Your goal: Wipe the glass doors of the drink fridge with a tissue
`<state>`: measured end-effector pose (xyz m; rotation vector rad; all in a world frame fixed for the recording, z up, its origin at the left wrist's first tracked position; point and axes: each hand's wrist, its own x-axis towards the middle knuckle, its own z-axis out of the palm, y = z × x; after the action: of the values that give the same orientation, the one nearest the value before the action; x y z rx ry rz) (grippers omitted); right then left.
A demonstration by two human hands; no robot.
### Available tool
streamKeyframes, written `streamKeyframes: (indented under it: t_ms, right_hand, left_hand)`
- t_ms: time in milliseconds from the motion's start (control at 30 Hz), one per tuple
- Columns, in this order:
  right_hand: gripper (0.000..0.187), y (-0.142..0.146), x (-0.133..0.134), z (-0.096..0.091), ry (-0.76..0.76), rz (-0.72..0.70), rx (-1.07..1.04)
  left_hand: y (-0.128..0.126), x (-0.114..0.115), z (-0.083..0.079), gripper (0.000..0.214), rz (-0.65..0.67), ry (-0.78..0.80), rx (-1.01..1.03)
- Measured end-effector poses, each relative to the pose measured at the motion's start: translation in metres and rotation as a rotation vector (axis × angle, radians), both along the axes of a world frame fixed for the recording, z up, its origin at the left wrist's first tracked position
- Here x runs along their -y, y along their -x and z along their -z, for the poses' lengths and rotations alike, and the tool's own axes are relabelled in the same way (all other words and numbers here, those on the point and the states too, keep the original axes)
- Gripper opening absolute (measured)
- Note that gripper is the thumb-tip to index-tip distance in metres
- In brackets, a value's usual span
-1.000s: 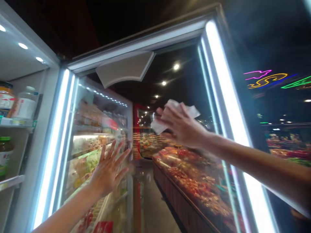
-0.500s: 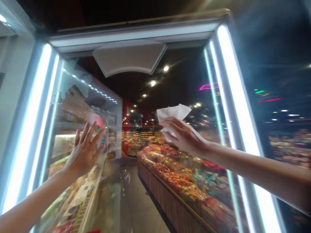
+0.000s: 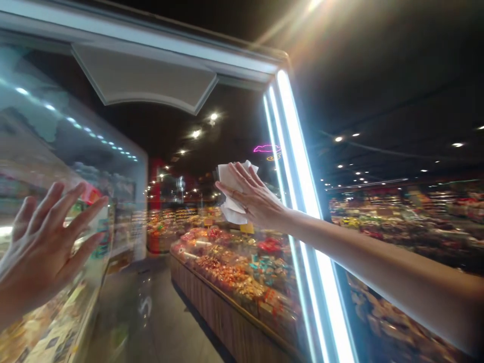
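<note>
Cloth (image 3: 228, 176), white: in grip of my right hand (image 3: 262, 204), against glass door (image 3: 238, 123); left hand (image 3: 56, 244) at eight-thirty, grip wide.

Dim store with a long wooden bin (image 3: 212, 313) of colourful goods (image 3: 230, 275), lower centre.
Grey floor (image 3: 147, 327) runs left of the bin. At left, a stocked case (image 3: 124, 189) sits below a row of small white lights (image 3: 87, 129). Pink and yellow neon (image 3: 266, 148) glows right of centre. Blurred displays (image 3: 401, 217) fill the right edge under a dark ceiling (image 3: 385, 75).
</note>
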<state>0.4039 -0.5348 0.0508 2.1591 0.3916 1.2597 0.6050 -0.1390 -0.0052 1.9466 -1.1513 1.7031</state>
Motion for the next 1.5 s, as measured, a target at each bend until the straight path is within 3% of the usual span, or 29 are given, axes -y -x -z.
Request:
streamKeyframes:
  t_ms: [67, 133, 200, 267, 333, 500, 667, 733, 833, 900, 967, 1033, 1200, 1267, 1367, 1433, 1500]
  right_hand:
    - [0.082, -0.004, -0.003, 0.000, 0.094, -0.028, -0.104]
    - [0.088, -0.006, -0.001, -0.016, 0.158, -0.040, -0.198]
    - [0.087, -0.007, 0.005, -0.040, 0.041, 0.001, -0.130]
    - [0.080, -0.009, 0.008, -0.057, -0.191, 0.052, 0.049]
    - [0.079, -0.013, 0.000, -0.054, -0.276, 0.034, 0.120]
    - [0.088, -0.031, -0.043, -0.012, 0.130, -0.185, -0.256]
    - [0.077, -0.050, -0.074, -0.032, -0.160, -0.123, 0.040]
    - [0.082, -0.060, -0.092, -0.028, -0.055, -0.138, -0.041]
    - [0.092, -0.073, -0.117, -0.023, 0.231, -0.196, -0.288]
    - [0.089, -0.080, -0.127, -0.034, 0.155, -0.175, -0.221]
    - [0.080, -0.087, -0.137, -0.049, -0.060, -0.133, -0.038]
    - [0.075, -0.096, -0.155, -0.051, -0.141, -0.122, 0.036]
    - [0.092, -0.120, -0.217, -0.012, 0.349, -0.228, -0.287]
    - [0.086, -0.129, -0.234, -0.018, 0.280, -0.214, -0.224]
    - [0.075, -0.142, -0.253, -0.036, -0.004, -0.153, -0.024]
    - [0.077, -0.150, -0.270, -0.034, 0.042, -0.165, -0.065]
    - [0.085, -0.157, -0.288, -0.025, 0.265, -0.219, -0.229]
  left_hand:
    - [-0.005, 0.004, -0.001, 0.079, -0.016, -0.012, 0.013]
    - [-0.007, 0.007, -0.003, 0.084, -0.033, -0.034, 0.013]
    - [-0.008, 0.010, -0.004, 0.088, -0.045, -0.058, -0.004]
    - [-0.008, 0.012, -0.004, 0.090, -0.046, -0.056, -0.021]
    - [-0.006, 0.013, -0.004, 0.090, -0.046, -0.049, -0.026]
    - [0.007, 0.013, -0.002, 0.082, -0.024, -0.040, -0.041]
    - [0.019, 0.006, 0.001, 0.062, -0.125, -0.065, -0.032]
    - [0.018, -0.003, 0.003, 0.055, -0.161, -0.050, -0.024]
    - [0.013, -0.026, 0.003, 0.063, -0.162, -0.029, -0.073]
    - [0.010, -0.046, 0.002, 0.074, -0.155, -0.019, -0.123]
    - [0.007, -0.065, 0.002, 0.078, -0.157, -0.007, -0.158]
    - [0.003, -0.083, 0.003, 0.077, -0.163, 0.016, -0.177]
    - [-0.020, -0.115, 0.015, 0.064, -0.224, 0.054, -0.119]
    - [-0.029, -0.124, 0.021, 0.061, -0.246, 0.067, -0.096]
    - [-0.037, -0.136, 0.026, 0.061, -0.253, 0.073, -0.093]
    - [-0.040, -0.142, 0.027, 0.061, -0.251, 0.068, -0.099]
    - [-0.043, -0.147, 0.028, 0.061, -0.249, 0.066, -0.107]
